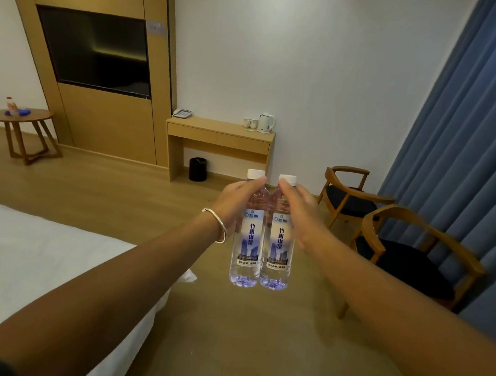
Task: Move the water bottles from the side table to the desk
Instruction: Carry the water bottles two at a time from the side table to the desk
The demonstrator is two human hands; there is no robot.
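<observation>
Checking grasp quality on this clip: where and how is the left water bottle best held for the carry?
Around the shoulder just under the cap, from its outer left side, as the left hand holds the left water bottle now. It hangs upright with the right water bottle against its inner side, so only the outer side is free.

A: What r the two bottles [262,240] made of?
B: Clear shiny plastic, w/ smooth glossy paper-like labels & white plastic caps.
A: And the ring on the left wrist?
B: That's a bangle [221,226], shiny silver metal.
A: The desk [219,134]?
B: Light wood, smooth, kinda matt. The floor [97,188] is wood-look too, w/ a soft shine.
A: Chairs?
B: The chairs [383,223] r darker wood w/ black cloth seats.
A: Curtain?
B: The curtain [459,141] is blue cloth, matt. The bed [36,248] has a white cloth sheet.
A: Kettle?
B: The kettle [266,122] looks like white glossy plastic. The TV [96,50] screen is black & shiny.
</observation>
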